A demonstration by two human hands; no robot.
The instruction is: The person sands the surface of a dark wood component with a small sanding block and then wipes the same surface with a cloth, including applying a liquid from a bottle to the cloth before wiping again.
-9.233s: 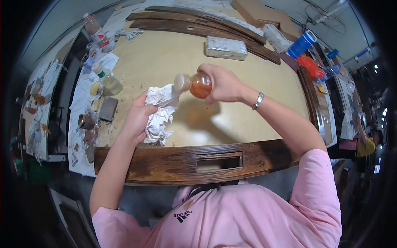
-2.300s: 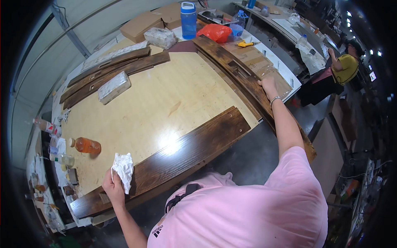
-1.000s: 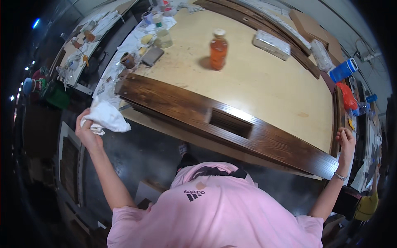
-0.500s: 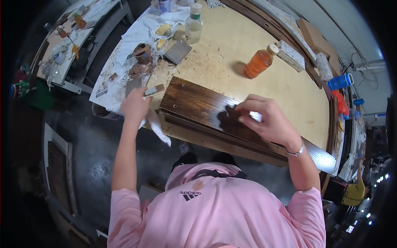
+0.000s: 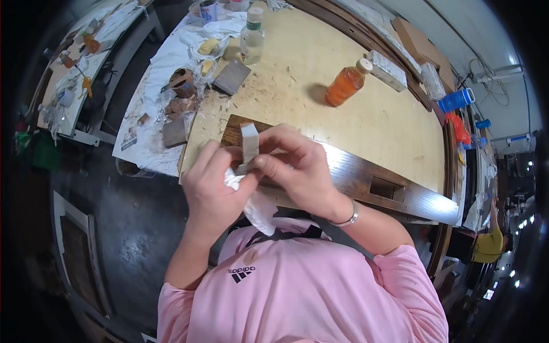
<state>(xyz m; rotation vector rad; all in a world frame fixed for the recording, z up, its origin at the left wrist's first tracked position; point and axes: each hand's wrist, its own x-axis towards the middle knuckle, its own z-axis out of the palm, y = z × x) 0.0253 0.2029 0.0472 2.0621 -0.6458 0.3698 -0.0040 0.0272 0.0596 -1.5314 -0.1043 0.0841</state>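
Note:
Both hands meet in front of me over the near left end of a dark brown wooden board (image 5: 357, 170). A small flat grey-white strip (image 5: 250, 140) stands up between them. My left hand (image 5: 213, 183) is closed around a crumpled white cloth (image 5: 261, 214), whose loose end hangs below the fingers. My right hand (image 5: 303, 174) is closed, thumb and fingers pinching the strip near its lower end. Whether the left fingers also grip the strip is hidden. The board is glossy and has a rectangular slot toward its right part.
A bottle of orange liquid (image 5: 346, 84) stands behind the board. At the back left are a clear bottle (image 5: 252, 37), a grey block (image 5: 231, 78), another grey block (image 5: 175, 132) and a brown-stained container (image 5: 183, 84) on white sheeting. Long dark boards (image 5: 366, 40) line the far edge.
My left hand has come right with the strip and cloth, off the board's left end. My right hand has moved left from above the board and taken hold of the strip.

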